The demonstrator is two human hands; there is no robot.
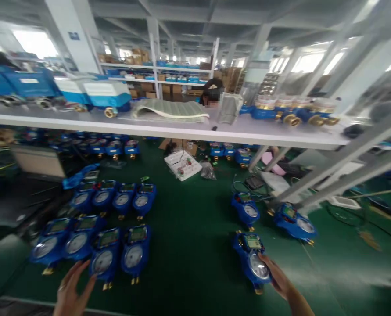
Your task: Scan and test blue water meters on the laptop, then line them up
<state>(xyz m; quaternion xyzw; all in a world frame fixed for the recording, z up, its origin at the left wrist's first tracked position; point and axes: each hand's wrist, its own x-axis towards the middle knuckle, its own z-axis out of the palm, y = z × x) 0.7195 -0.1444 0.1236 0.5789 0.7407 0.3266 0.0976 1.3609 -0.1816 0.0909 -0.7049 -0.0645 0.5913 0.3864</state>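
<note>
My right hand grips the right side of a blue water meter, its fingers at the edge of the round dial. This meter has a small display, an exposed green board and brass ends. On the left, my left hand has its fingers apart beside another blue water meter; its fingertips are close to the casing, and I cannot tell if they touch. Several similar meters stand around it in two rows, including a meter just to its right. Another meter sits behind the one in my right hand.
A green bench top carries everything. A raised shelf crosses it with more meters and a grey-green pad. Slanted metal posts stand at right, near a meter and cables. A person is behind the shelf.
</note>
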